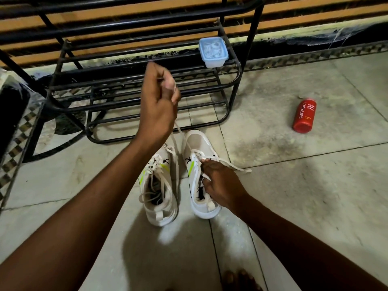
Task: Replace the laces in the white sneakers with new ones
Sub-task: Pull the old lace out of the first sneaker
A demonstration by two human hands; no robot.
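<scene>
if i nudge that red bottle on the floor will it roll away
Probably yes: the red bottle lies on its side on smooth floor tiles, and its body looks round. It looks like plastic, so likely light and unlikely to break.

Sneakers: 2 white ones side by side on the floor, the left sneaker (160, 185) and the right sneaker (201, 175).
Laces: 2 white ones, 1 per shoe; the slack lace (156, 164) lies loose over the left shoe, the pulled lace (184, 141) rises from the right shoe.
Hands: 2, the left hand (159, 101) raised, the right hand (220, 183) down at the right shoe.
Shoe racks: 1 black metal rack (235, 80).
Lidded boxes: 1 pale blue box (213, 52) on the rack.
Bottles: 1 red bottle (304, 115) lying on the tiles.
</scene>
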